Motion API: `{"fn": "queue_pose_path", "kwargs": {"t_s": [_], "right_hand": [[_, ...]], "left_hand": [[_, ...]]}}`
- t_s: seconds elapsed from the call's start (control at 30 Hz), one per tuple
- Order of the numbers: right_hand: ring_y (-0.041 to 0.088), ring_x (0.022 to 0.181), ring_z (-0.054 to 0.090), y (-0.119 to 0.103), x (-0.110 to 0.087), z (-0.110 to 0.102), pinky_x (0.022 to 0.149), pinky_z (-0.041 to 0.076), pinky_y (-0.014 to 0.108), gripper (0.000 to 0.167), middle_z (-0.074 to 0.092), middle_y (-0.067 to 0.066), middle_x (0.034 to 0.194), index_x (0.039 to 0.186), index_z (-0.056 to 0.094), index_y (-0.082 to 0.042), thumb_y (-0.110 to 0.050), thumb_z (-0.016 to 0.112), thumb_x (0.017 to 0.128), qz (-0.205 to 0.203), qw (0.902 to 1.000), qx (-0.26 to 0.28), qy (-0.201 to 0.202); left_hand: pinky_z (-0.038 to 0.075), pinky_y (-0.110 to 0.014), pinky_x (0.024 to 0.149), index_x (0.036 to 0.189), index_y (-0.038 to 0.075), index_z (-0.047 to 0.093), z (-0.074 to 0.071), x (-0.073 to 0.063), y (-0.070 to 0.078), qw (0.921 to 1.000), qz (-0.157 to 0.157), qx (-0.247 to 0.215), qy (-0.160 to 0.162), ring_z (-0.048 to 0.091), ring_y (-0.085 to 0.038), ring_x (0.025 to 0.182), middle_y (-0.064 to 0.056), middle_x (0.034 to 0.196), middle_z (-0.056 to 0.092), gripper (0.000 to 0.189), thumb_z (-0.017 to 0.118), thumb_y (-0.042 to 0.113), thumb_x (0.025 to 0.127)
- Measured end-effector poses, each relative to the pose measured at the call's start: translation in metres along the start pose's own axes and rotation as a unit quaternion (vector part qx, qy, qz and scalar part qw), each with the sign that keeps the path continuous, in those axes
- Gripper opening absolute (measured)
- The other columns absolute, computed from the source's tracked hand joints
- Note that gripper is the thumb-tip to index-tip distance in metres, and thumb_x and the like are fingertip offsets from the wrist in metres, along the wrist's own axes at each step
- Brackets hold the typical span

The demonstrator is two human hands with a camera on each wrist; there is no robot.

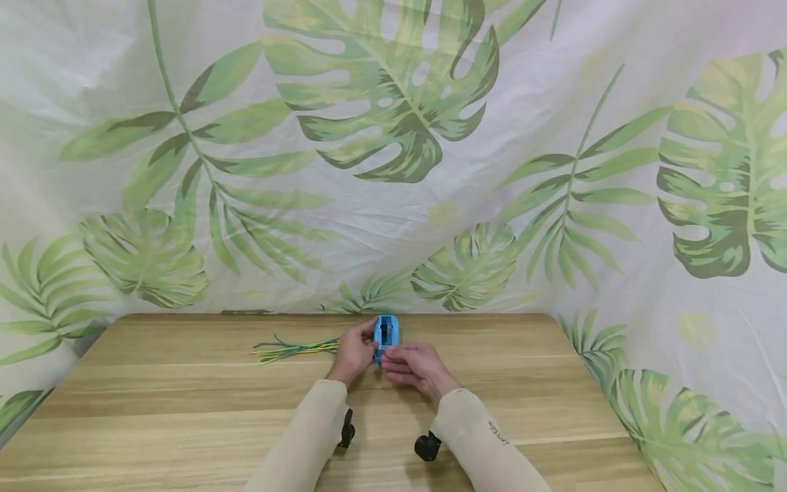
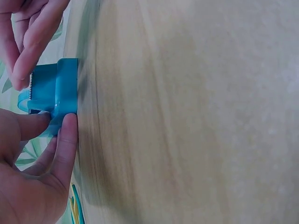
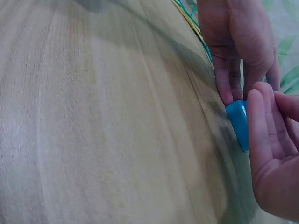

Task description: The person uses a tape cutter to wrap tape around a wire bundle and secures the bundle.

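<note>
A blue tape dispenser [image 1: 386,331] stands upright on the wooden table, near its back edge. My left hand [image 1: 355,354] grips it from the left side, with thumb and fingers on its body. In the left wrist view the dispenser [image 2: 67,86] shows a serrated cutting edge. My right hand [image 1: 418,367] is at the dispenser's near end, its fingertips right by the teeth. In the right wrist view the right hand [image 3: 275,144] has fairly straight fingers with the thumb close against them. I cannot tell whether tape is pinched between them.
A loose bundle of green and yellow twist-tie-like strands [image 1: 295,350] lies on the table [image 1: 203,410] left of the left hand. Behind the table's back edge hangs a leaf-patterned cloth [image 1: 381,225]. Black wrist cameras [image 1: 427,446] project inward from both sleeves.
</note>
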State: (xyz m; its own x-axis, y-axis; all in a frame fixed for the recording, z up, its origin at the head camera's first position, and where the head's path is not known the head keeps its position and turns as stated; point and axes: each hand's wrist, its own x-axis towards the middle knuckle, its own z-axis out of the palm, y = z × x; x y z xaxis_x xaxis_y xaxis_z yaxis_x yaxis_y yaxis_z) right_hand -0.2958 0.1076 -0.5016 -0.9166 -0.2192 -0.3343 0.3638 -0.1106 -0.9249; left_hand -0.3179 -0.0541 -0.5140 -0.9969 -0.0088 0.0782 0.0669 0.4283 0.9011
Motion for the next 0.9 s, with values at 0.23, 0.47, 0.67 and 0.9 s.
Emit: {"fn": "queue_pose_path", "kwargs": {"t_s": [0.23, 0.47, 0.67, 0.9], "right_hand": [[0.021, 0.084, 0.073, 0.0031, 0.0011, 0.0027, 0.08, 0.058, 0.039, 0.022, 0.075, 0.014, 0.093, 0.114, 0.068, 0.009, -0.003, 0.067, 0.095, 0.02, 0.9992, 0.033, -0.002], [0.021, 0.085, 0.073, 0.0036, 0.0009, 0.0021, 0.082, 0.058, 0.04, 0.024, 0.075, 0.013, 0.094, 0.116, 0.066, 0.01, -0.003, 0.066, 0.096, 0.029, 0.9988, 0.04, -0.008], [0.022, 0.088, 0.073, 0.002, -0.0004, 0.0, 0.085, 0.057, 0.041, 0.024, 0.075, 0.013, 0.096, 0.116, 0.066, 0.009, -0.004, 0.066, 0.096, 0.04, 0.9983, 0.041, -0.011], [0.022, 0.088, 0.073, 0.0017, -0.0035, -0.0019, 0.086, 0.057, 0.041, 0.027, 0.075, 0.014, 0.098, 0.119, 0.065, 0.01, -0.005, 0.066, 0.096, 0.044, 0.9981, 0.038, -0.018]], "left_hand": [[0.052, -0.028, 0.061, 0.144, 0.009, 0.055, -0.002, 0.0005, -0.0009, 0.9999, 0.006, 0.013, 0.004, 0.062, -0.023, 0.09, -0.02, 0.119, 0.066, 0.058, 0.065, -0.01, 0.09], [0.05, -0.028, 0.064, 0.144, 0.008, 0.055, -0.0033, 0.0009, 0.0014, 0.9996, 0.011, 0.027, 0.006, 0.062, -0.024, 0.093, -0.02, 0.12, 0.067, 0.057, 0.065, -0.009, 0.091], [0.051, -0.027, 0.063, 0.144, 0.009, 0.056, -0.0025, 0.0003, 0.0023, 0.9997, 0.008, 0.021, 0.007, 0.062, -0.024, 0.093, -0.02, 0.119, 0.067, 0.057, 0.065, -0.009, 0.091], [0.052, -0.027, 0.054, 0.144, 0.009, 0.055, -0.0004, 0.0002, 0.0003, 0.9999, 0.0, 0.01, 0.002, 0.062, -0.016, 0.068, -0.021, 0.118, 0.066, 0.058, 0.065, -0.01, 0.09]]}}
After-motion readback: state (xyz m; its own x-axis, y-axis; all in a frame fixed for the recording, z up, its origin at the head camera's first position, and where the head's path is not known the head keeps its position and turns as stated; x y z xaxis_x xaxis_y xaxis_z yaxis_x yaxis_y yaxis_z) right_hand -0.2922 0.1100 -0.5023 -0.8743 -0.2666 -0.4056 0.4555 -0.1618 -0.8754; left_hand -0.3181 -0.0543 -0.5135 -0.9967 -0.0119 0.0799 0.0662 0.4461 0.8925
